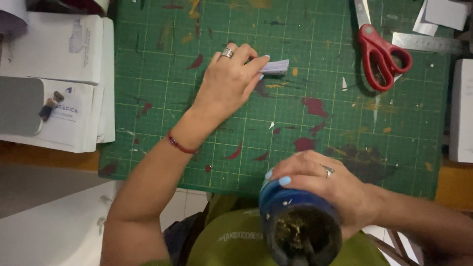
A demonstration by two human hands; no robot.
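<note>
One camera only, worn on the head, looks almost straight down at the desk [463, 184] from close above. The green mat [295, 74] fills most of the view, its far edge at the top. The person's torso and both forearms enter from the bottom edge. A dark blue cup [299, 226] sits nearest the lens, large and slightly blurred.
</note>
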